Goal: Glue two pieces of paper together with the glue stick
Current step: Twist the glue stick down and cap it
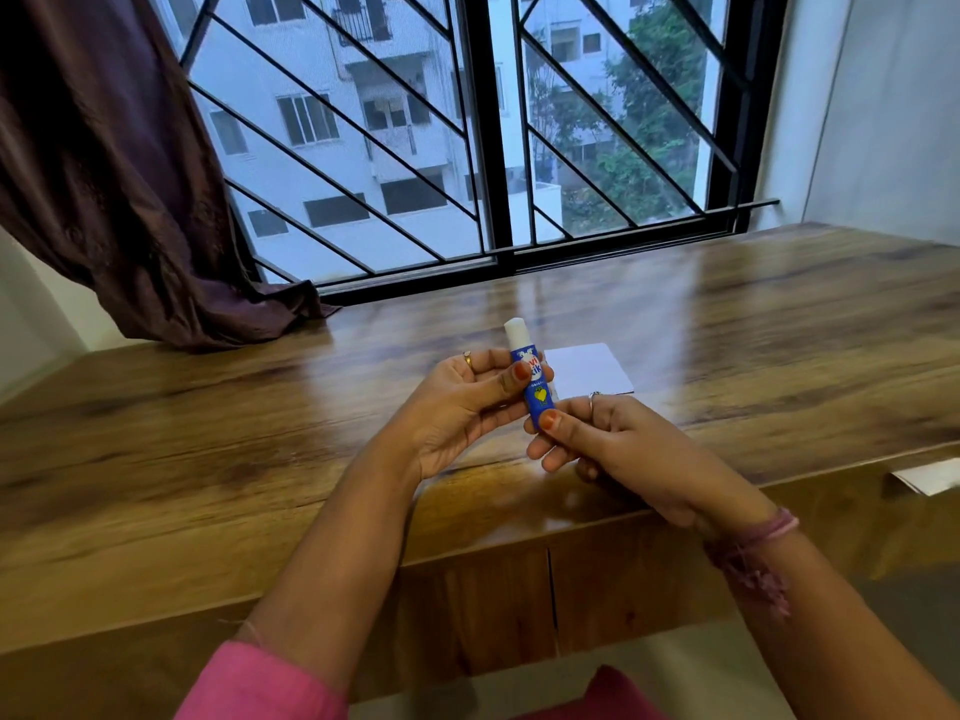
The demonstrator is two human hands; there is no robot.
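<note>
A blue glue stick [531,379] stands upright above the wooden table, uncapped, with its white glue end on top. My left hand [457,407] grips its upper body between thumb and fingers. My right hand [608,439] pinches its base with thumb and fingertips. Behind the stick, a pale rectangular piece of paper [592,368] lies flat on the table; the stick hides its left edge. Another white paper piece [927,480] lies at the right edge of the view near the table's front. I see no cap.
The wooden table [260,433] runs up to a barred window [467,148] at the back. A dark purple curtain [104,174] hangs at the left and rests on the table's far-left corner. A white wall stands on the right.
</note>
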